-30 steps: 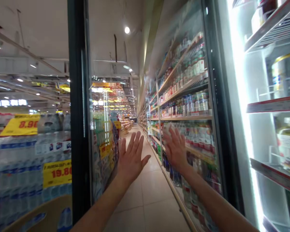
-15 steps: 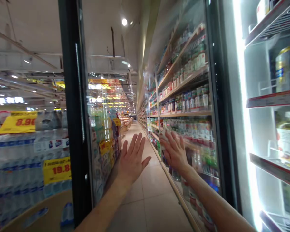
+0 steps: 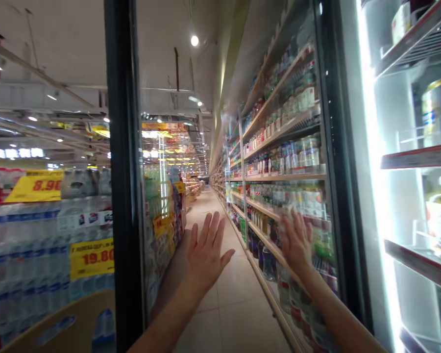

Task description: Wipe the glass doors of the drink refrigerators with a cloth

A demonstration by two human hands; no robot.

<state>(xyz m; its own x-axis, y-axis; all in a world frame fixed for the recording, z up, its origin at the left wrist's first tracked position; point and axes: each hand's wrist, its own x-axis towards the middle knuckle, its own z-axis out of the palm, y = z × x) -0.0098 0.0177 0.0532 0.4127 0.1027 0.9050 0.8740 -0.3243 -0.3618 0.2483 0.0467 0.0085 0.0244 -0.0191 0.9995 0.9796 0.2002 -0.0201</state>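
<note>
A glass cooler door (image 3: 191,162) with a dark frame stands swung out in front of me. My left hand (image 3: 206,252) lies flat against the pane left of its middle, fingers spread, holding nothing. Farther right, my right hand (image 3: 297,242) presses on the same pane with its fingers stretched upward. Beneath those fingertips is a small whitish cloth (image 3: 287,214), blurred and mostly covered by the hand. Shelves of bottles and cans (image 3: 290,157) show in the glass behind both hands.
To my right the lit cooler (image 3: 393,196) has wire shelves holding jars and cans. Stacked packs of water bottles (image 3: 29,255) with yellow price signs (image 3: 91,258) stand at left. A beige basket-like edge with a handle hole (image 3: 77,304) is at lower left. A tiled floor (image 3: 220,294) runs ahead.
My right hand has slid right and slightly down across the glass with the cloth. My left hand stays flat on the pane. The whole view has shifted a little.
</note>
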